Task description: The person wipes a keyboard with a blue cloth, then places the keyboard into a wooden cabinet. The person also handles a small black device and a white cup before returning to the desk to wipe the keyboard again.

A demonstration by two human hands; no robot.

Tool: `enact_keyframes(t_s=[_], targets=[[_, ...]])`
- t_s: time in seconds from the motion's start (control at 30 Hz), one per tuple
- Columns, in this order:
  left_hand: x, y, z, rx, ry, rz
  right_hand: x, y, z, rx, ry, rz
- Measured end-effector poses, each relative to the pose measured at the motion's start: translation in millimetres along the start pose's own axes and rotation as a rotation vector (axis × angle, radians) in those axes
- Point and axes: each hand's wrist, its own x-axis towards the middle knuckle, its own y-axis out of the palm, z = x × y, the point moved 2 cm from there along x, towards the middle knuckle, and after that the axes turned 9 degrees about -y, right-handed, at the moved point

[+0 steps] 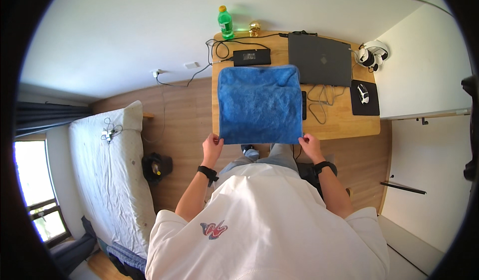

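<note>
Our left hand (213, 145), at the lower centre of the frame, is pinched narrow, thumb and fingers closed on the lower left corner of a blue cloth (260, 105). Our right hand (310, 144) pinches the lower right corner the same way, a little right of centre. Each wrist wears one black band, two in all.

The one cloth is at the centre of the frame, spread over the left part of a wooden table (334, 125), its lower edge just past the table's lower edge. It is nearly square, so we cannot tell a clear long axis; its lower edge runs left to right between our hands, and its sides point up the frame, away from us.

Above it we count one black power adapter (252, 57), one green bottle (225, 23) with a yellow cap, and one small gold ornament (255, 28). To the upper right are one dark grey laptop (319, 59) and one set of white and black headphones (374, 55); below those, one mouse (363, 94) sits on one black pad (373, 108).

At the left of the frame we see one bed (110, 170) with a pale sheet, and just beside it one dark bin (147, 170).
</note>
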Motion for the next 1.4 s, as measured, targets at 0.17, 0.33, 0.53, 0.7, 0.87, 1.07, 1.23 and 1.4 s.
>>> enact_keyframes(t_s=[0.17,0.33,0.53,0.7,0.87,1.07,1.23,1.4], targets=[[-23.2,-20.3,-59.9,-0.044,0.411,-0.175,4.8,-19.4,42.2,0.11,-0.116,-0.151],[-15.6,-38.7,-89.6,0.026,0.557,-0.025,14.3,-36.6,72.5,0.191,-0.101,-0.218],[-7.4,-72.8,-122.0,0.013,0.532,-0.151,30.5,-69.2,104.3,0.056,-0.397,-0.336],[11.6,-90.2,-125.8,-0.004,0.48,-0.088,52.3,-84.2,105.8,0.119,-0.3,-0.233],[30.8,-92.6,-126.0,-0.092,0.397,-0.04,83.1,-92.8,115.1,0.172,-0.416,-0.187],[47.1,-96.0,-141.0,-0.081,0.413,0.01,120.6,-94.7,113.8,0.242,-0.366,-0.107],[76.0,-88.6,-144.2,-0.142,0.299,0.054,148.2,-91.6,107.1,0.209,-0.373,-0.111],[107.5,-78.6,-156.2,-0.105,0.235,-0.015,172.7,-90.8,115.6,0.224,-0.203,-0.087]])
